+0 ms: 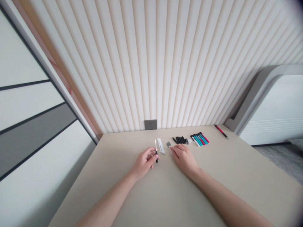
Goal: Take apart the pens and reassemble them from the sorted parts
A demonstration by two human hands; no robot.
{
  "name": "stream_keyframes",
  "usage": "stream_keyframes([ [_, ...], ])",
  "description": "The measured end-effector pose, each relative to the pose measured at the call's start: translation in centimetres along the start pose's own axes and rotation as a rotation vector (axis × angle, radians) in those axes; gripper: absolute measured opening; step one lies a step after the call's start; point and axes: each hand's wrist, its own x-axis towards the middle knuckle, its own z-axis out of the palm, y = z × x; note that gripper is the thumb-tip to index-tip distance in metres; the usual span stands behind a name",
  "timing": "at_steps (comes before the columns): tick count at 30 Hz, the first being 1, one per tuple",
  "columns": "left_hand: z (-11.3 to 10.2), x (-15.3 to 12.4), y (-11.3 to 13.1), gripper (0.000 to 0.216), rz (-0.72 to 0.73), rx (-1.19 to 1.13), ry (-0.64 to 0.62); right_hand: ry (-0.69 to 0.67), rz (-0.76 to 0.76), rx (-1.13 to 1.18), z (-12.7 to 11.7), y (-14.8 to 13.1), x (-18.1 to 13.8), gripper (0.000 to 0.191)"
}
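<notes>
My left hand [145, 160] is closed around a black pen grip [156, 157], with a thin white refill [155, 145] sticking up out of its top and a small tip below. Just right of it lie several white pen refills [161, 146] side by side. A small pile of grey metal pieces [168, 144], seemingly springs, rests between the refills and the black parts. My right hand [184, 157] is palm down on the table, its fingertips pinched together at the near edge of that pile. Whatever is between those fingertips is too small to make out.
Beyond my right hand lie a row of black grips [180, 140], small grey and white parts [188, 141], and white, teal and red pen barrels [200, 139]. A red and black pen [222, 131] is at the table's [151, 201] far right. A wall socket [151, 124] sits behind.
</notes>
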Motion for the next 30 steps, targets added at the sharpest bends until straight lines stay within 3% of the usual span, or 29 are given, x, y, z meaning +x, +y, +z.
stream_keyframes([
  [6,-0.1,0.1,-0.1,0.032,0.001,0.019,-0.021,0.135,0.229,-0.349,-2.4,5.3,0.9,0.027],
  [10,0.0,0.1,-0.1,0.029,0.015,0.025,-0.023,0.077,0.322,-0.396,-3.4,7.4,0.9,0.026],
  [20,-0.1,0.0,0.3,0.026,0.016,0.097,0.004,-0.040,0.249,-0.422,-2.3,7.0,0.6,0.021],
  [25,-0.2,0.0,0.4,0.026,0.040,0.138,0.075,-0.040,0.260,-0.382,-2.2,7.7,0.6,0.019],
  [30,-0.2,0.1,0.2,0.027,0.005,0.048,0.066,0.013,0.248,-0.276,-2.7,7.3,0.8,0.018],
])
